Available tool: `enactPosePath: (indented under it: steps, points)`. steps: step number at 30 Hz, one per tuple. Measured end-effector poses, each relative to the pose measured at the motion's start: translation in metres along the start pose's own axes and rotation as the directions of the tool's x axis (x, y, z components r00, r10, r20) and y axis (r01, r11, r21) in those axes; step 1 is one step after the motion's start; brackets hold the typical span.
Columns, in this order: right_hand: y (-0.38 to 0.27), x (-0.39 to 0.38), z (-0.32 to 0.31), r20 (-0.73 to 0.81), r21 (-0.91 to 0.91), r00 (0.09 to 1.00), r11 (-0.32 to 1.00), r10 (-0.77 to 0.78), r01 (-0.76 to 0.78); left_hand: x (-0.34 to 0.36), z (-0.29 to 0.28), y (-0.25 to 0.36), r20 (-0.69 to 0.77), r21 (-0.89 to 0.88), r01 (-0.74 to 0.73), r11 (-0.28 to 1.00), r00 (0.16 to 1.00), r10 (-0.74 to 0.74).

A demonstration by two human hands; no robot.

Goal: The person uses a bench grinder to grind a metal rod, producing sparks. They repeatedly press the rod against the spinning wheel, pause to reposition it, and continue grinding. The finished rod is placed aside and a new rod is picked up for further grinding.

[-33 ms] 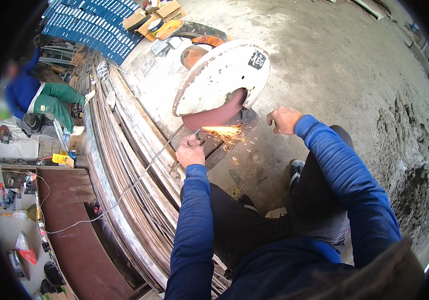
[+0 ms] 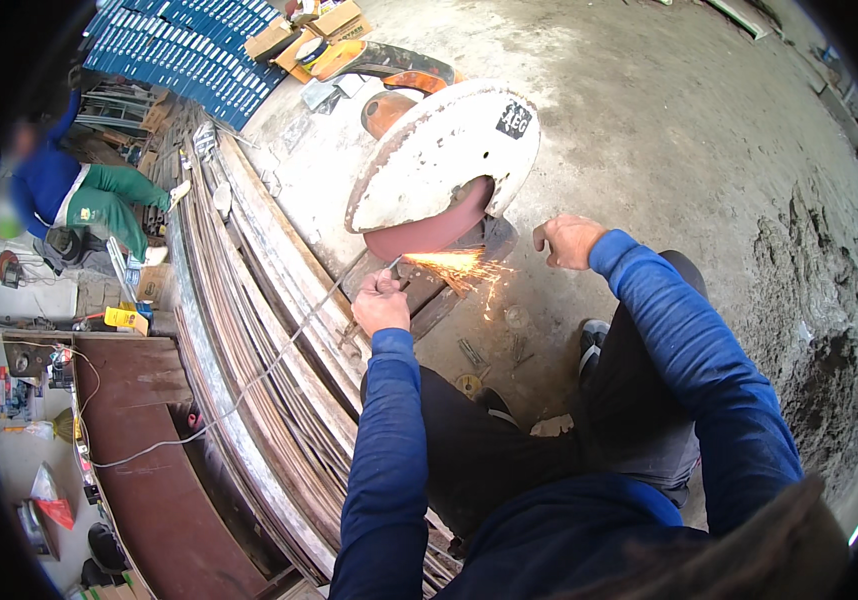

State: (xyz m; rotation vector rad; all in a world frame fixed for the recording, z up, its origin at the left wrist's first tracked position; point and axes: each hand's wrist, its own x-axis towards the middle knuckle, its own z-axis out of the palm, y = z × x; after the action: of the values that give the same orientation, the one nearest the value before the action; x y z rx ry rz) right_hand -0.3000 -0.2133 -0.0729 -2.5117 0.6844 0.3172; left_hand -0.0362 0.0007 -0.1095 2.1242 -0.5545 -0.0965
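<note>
My left hand (image 2: 381,303) is closed on a thin grey metal rod (image 2: 279,362), which runs in a curve to the lower left. The rod's tip meets the lower edge of the reddish-brown disc (image 2: 431,232) of a cut-off saw. Orange sparks (image 2: 454,265) spray to the right from that point. Above the disc sits the saw's worn white guard (image 2: 419,160), with a black-and-orange handle (image 2: 389,62) behind it. My right hand (image 2: 571,241) is held by my right knee, fingers curled, and I see nothing in it.
Long metal bars (image 2: 249,345) lie left of me, beside a brown metal bench (image 2: 139,420). Blue stacked boxes (image 2: 184,55) and cardboard boxes (image 2: 339,20) stand at the back. Far left, another person (image 2: 89,190) in blue and green sits. Loose metal bits (image 2: 470,352) lie on the floor.
The spray of sparks has changed shape and reaches slightly farther right. My hands and the rod are in the same place.
</note>
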Motion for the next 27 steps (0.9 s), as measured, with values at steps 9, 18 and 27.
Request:
enactPosePath:
  steps: [9,18,27]
  points:
    - [0.004,0.006,-0.003,-0.016,0.036,0.999,0.999,0.039,-0.038,0.002,0.01,0.008,-0.042,-0.042,0.004,0.999,0.999,-0.006]
    - [0.012,0.005,0.0,-0.079,-0.013,0.994,0.998,-0.069,0.069,0.006,0.014,-0.001,-0.09,0.021,-0.017,1.0,0.996,0.019]
    - [0.009,0.005,-0.004,-0.013,-0.007,1.0,1.0,0.002,-0.002,0.006,0.015,0.0,-0.111,0.052,-0.018,0.999,0.994,0.023]
